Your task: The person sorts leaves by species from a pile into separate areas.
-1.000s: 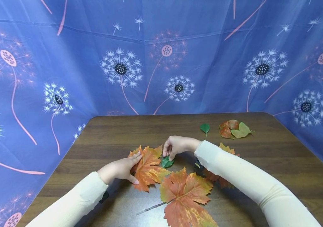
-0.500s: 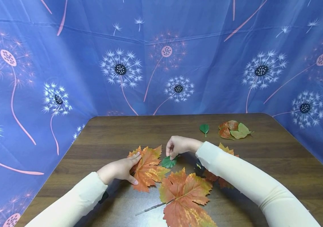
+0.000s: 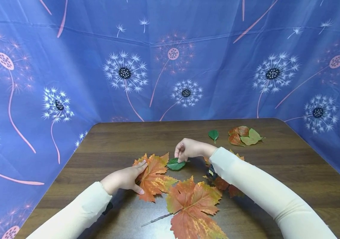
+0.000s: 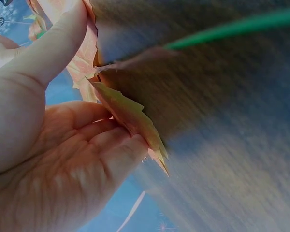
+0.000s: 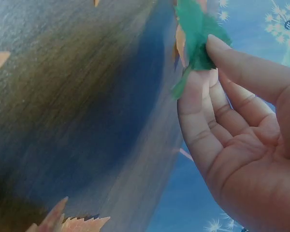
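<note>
Between thumb and fingers, my right hand pinches a small green leaf with toothed edges; the right wrist view shows the green leaf with its short stem hanging down. My left hand rests spread on a large orange maple leaf, its fingers straight on the left lobes. From the left wrist view, the left hand's fingers touch the curled edge of the orange leaf. The green leaf sits just right of that maple leaf's upper edge.
Nearest me lies another orange maple leaf with a brown stem. A third is partly hidden under the right forearm. Farther back are a green leaf and a cluster of red and green leaves on the wooden table.
My right hand has moved slightly right and away from me with the green leaf, which has turned to show more of its surface. The left hand has stayed on the maple leaf.
</note>
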The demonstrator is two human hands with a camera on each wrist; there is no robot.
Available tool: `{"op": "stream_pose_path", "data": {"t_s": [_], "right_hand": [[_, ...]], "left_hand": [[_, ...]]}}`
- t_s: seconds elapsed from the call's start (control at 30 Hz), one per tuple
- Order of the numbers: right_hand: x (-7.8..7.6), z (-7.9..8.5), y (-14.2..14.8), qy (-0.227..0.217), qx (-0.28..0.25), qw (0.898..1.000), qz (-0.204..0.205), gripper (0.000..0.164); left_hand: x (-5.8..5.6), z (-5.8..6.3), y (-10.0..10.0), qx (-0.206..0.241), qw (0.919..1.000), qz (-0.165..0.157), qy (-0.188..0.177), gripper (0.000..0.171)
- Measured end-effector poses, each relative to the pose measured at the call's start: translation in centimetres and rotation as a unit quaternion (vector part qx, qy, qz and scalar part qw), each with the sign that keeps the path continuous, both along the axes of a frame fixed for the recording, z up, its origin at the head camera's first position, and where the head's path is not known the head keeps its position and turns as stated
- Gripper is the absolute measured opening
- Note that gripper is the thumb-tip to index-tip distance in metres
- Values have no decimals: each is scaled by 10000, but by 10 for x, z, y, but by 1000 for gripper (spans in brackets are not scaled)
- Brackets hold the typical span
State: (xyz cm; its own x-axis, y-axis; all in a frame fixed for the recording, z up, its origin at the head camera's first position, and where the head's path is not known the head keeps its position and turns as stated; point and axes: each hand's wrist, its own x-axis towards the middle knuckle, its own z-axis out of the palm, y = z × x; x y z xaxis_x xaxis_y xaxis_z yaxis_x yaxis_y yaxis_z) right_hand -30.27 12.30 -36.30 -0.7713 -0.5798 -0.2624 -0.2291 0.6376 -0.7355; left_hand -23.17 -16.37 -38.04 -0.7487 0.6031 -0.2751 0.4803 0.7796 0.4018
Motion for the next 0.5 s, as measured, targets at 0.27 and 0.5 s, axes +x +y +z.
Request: {"op": "stream_pose_path", "data": {"t_s": [0.27,0.5], "right_hand": [[-6,-2,7,-33,-406,9977,-544,12],[-8,2,17,-165,-921,9887,-1167,21]], "left_hand": [[1,0,1,-9,10000,-14,6,102],[1,0,2,-45,10000,29,-2,102]]}}
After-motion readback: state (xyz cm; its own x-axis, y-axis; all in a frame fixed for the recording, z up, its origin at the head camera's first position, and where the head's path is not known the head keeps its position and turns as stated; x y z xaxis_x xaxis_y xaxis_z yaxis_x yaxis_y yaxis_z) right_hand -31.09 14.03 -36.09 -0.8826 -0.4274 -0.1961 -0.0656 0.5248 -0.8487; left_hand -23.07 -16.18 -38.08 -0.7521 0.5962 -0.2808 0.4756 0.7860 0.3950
